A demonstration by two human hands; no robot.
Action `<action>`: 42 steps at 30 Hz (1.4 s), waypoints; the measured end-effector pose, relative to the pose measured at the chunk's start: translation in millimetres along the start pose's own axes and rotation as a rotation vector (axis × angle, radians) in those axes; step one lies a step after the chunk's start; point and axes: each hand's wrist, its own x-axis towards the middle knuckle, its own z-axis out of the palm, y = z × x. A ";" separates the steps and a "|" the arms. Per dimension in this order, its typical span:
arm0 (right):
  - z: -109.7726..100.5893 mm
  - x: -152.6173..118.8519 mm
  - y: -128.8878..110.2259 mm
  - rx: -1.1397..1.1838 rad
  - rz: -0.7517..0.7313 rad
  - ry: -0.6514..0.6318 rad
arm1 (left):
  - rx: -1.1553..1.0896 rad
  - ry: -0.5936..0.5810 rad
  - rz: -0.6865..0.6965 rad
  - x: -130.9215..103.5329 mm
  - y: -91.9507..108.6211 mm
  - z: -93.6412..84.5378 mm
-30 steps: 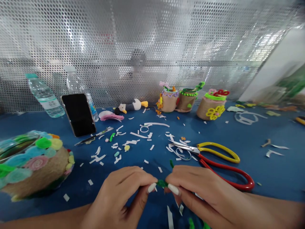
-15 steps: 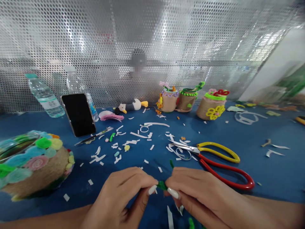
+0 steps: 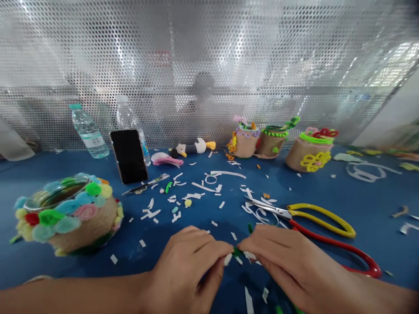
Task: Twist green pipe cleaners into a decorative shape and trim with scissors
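Observation:
Between my two hands is a short piece of dark green pipe cleaner (image 3: pixel 236 251), mostly covered by the fingers. My left hand (image 3: pixel 193 270) pinches one side of it between thumb and forefinger. Close beside, my right hand (image 3: pixel 288 261) grips the other side, and a green tip pokes up behind its knuckles. Scissors (image 3: pixel 284 212) with one yellow and one red handle lie open just beyond my right hand. Small white paper scraps (image 3: pixel 249 301) are scattered under and around both hands. Bright green pieces show partly at the bottom edge.
At left stands a twine-wrapped jar (image 3: pixel 85 226) with fuzzy decorations. Behind it are a propped phone (image 3: pixel 129 157), water bottles (image 3: pixel 90 133) and tweezers (image 3: pixel 145 185). Three decorated jars (image 3: pixel 309 152) and a plush toy (image 3: pixel 196 147) line the perforated metal panel (image 3: pixel 209 56).
My view has turned a little to the left, so everything sits further right in the picture. The fingertips have drawn slightly closer, and less of the green pipe cleaner shows.

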 end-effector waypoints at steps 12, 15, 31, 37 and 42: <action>12.1 -7.0 0.4 0.315 0.169 -0.054 | 0.027 -0.090 0.065 -3.1 -7.2 2.1; 19.6 -11.8 0.9 0.407 0.202 -0.039 | 0.026 -0.089 0.083 -3.6 -7.9 2.4; 22.6 -13.6 3.2 0.523 0.259 -0.085 | 0.082 -0.120 0.082 1.8 -3.7 2.3; 22.4 -17.3 1.7 0.527 0.374 0.002 | 0.038 -0.027 -0.033 4.0 -2.7 2.0; 22.0 -20.5 3.3 0.540 0.360 -0.027 | -0.019 -0.019 -0.067 3.9 -3.9 2.9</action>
